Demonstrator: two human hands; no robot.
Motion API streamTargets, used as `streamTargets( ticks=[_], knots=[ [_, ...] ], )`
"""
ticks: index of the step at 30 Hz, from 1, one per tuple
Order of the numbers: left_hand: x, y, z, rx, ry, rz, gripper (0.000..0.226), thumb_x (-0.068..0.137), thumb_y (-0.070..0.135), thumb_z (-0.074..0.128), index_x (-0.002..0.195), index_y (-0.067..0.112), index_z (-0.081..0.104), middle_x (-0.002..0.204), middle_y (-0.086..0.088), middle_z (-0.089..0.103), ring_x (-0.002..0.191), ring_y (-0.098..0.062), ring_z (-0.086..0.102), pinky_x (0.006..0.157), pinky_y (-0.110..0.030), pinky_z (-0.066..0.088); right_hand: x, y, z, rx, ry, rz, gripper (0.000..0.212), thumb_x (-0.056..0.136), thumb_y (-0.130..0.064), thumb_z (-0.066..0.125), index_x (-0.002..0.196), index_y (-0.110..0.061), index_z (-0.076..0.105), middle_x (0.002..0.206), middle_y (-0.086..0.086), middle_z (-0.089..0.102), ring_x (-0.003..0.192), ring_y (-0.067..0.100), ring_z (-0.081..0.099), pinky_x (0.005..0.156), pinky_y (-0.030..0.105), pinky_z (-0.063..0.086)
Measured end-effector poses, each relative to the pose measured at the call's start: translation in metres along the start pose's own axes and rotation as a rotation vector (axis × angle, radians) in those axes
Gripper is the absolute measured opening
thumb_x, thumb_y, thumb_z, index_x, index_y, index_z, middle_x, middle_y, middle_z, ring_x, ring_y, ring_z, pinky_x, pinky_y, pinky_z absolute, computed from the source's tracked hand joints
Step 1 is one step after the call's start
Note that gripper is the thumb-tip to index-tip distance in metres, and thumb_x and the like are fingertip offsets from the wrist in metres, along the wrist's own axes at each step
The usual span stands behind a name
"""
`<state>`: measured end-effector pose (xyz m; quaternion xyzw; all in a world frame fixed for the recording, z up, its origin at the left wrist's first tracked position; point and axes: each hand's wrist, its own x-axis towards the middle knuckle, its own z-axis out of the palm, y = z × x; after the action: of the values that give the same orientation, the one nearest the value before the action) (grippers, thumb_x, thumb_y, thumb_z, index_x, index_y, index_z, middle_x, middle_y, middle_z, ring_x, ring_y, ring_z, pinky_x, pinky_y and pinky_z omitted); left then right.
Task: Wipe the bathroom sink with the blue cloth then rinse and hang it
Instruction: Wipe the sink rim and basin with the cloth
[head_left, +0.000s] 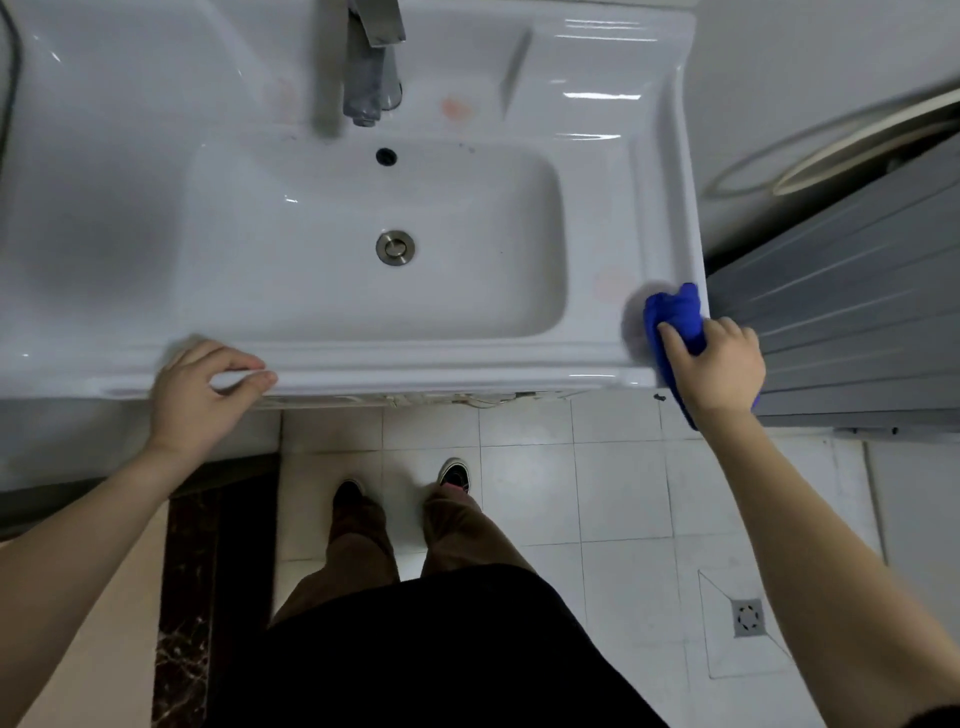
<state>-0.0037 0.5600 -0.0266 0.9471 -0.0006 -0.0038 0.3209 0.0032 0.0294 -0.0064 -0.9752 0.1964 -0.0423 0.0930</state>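
My right hand (711, 364) is clenched round the blue cloth (675, 312), bunched and pressed on the sink (467, 358) at its near right corner. Cloth's long axis runs away from me, tail hanging off the front edge. A pinkish mark (610, 283) and the basin lie just left; next stroke probably goes there. My left hand (202, 389) grips the front rim, fingers curled over, well apart.

Black top (415, 649), brown trousers (363, 545), dark white-soled shoes (454, 475).
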Motion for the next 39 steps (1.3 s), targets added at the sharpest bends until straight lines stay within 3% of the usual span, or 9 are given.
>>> streamTargets(
  ticks=[4, 11, 13, 16, 21, 29, 33, 36, 39],
  knots=[
    [-0.001, -0.007, 0.006, 0.071, 0.031, 0.005, 0.032, 0.081, 0.044, 0.065, 0.083, 0.013, 0.073, 0.086, -0.007, 0.068, 0.088, -0.028, 0.062, 0.083, -0.033, 0.045, -0.029, -0.023, 0.021, 0.145, 0.172, 0.120, 0.046, 0.088, -0.048, 0.056, 0.067, -0.007, 0.053, 0.071, 0.009, 0.057, 0.076, 0.031, 0.049, 0.058, 0.031, 0.030],
    [-0.001, -0.005, -0.002, 0.058, 0.004, -0.023, 0.034, 0.081, 0.048, 0.063, 0.083, 0.016, 0.073, 0.086, -0.002, 0.067, 0.090, -0.025, 0.061, 0.081, -0.034, 0.045, -0.106, -0.236, 0.073, 0.273, 0.067, -0.233, 0.038, 0.084, -0.037, 0.064, 0.060, -0.009, 0.056, 0.060, 0.009, 0.054, 0.057, 0.027, 0.043, 0.053, 0.036, 0.033],
    [-0.001, -0.006, -0.007, 0.046, -0.034, -0.025, 0.033, 0.080, 0.050, 0.061, 0.084, 0.019, 0.072, 0.087, 0.004, 0.064, 0.092, -0.022, 0.060, 0.082, -0.034, 0.045, -0.117, -0.264, 0.078, 0.319, 0.073, -0.284, 0.039, 0.087, -0.038, 0.061, 0.061, -0.009, 0.054, 0.059, 0.007, 0.051, 0.058, 0.026, 0.040, 0.054, 0.038, 0.036],
    [0.001, -0.009, -0.014, 0.035, -0.114, -0.002, 0.027, 0.082, 0.045, 0.065, 0.091, 0.020, 0.073, 0.094, 0.006, 0.063, 0.098, -0.017, 0.059, 0.084, -0.031, 0.043, -0.113, -0.248, 0.078, 0.265, 0.072, -0.314, 0.041, 0.088, -0.040, 0.061, 0.063, -0.010, 0.053, 0.061, 0.006, 0.051, 0.061, 0.026, 0.042, 0.058, 0.036, 0.035],
    [0.000, -0.026, -0.025, 0.095, -0.186, 0.094, 0.023, 0.087, 0.029, 0.070, 0.106, 0.017, 0.073, 0.105, 0.001, 0.065, 0.104, -0.018, 0.057, 0.085, -0.022, 0.036, -0.102, -0.219, 0.072, 0.195, 0.105, -0.080, 0.039, 0.086, -0.041, 0.060, 0.062, -0.015, 0.043, 0.062, 0.008, 0.053, 0.065, 0.022, 0.034, 0.064, 0.031, 0.023],
    [0.002, -0.039, -0.031, 0.013, -0.213, 0.109, 0.027, 0.085, 0.034, 0.070, 0.106, 0.017, 0.073, 0.101, 0.003, 0.064, 0.100, -0.015, 0.054, 0.085, -0.019, 0.036, -0.151, -0.338, 0.103, 0.314, 0.152, -0.067, 0.038, 0.085, -0.039, 0.057, 0.061, -0.010, 0.052, 0.060, 0.004, 0.051, 0.061, 0.022, 0.039, 0.059, 0.031, 0.029],
    [0.009, -0.058, -0.050, 0.065, -0.291, 0.140, 0.041, 0.083, 0.050, 0.062, 0.106, 0.017, 0.071, 0.101, 0.003, 0.064, 0.100, -0.016, 0.054, 0.085, -0.025, 0.040, -0.148, -0.325, 0.103, 0.341, 0.165, -0.177, 0.039, 0.088, -0.036, 0.059, 0.061, -0.008, 0.052, 0.059, 0.005, 0.050, 0.064, 0.021, 0.034, 0.059, 0.034, 0.034],
    [0.010, -0.086, -0.074, 0.117, -0.275, 0.119, 0.037, 0.084, 0.043, 0.069, 0.108, 0.015, 0.071, 0.101, 0.001, 0.064, 0.100, -0.019, 0.054, 0.083, -0.025, 0.038, -0.144, -0.313, 0.103, 0.339, 0.198, -0.048, 0.041, 0.089, -0.036, 0.059, 0.061, -0.006, 0.053, 0.060, 0.008, 0.052, 0.067, 0.020, 0.034, 0.061, 0.036, 0.036],
    [0.005, -0.106, -0.089, 0.103, -0.257, 0.086, 0.049, 0.082, 0.054, 0.059, 0.108, 0.015, 0.072, 0.102, 0.001, 0.065, 0.097, -0.019, 0.056, 0.084, -0.026, 0.040, -0.150, -0.328, 0.108, 0.324, 0.214, 0.014, 0.043, 0.089, -0.038, 0.058, 0.062, -0.005, 0.053, 0.061, 0.009, 0.053, 0.067, 0.021, 0.035, 0.060, 0.034, 0.035]
  ],
)
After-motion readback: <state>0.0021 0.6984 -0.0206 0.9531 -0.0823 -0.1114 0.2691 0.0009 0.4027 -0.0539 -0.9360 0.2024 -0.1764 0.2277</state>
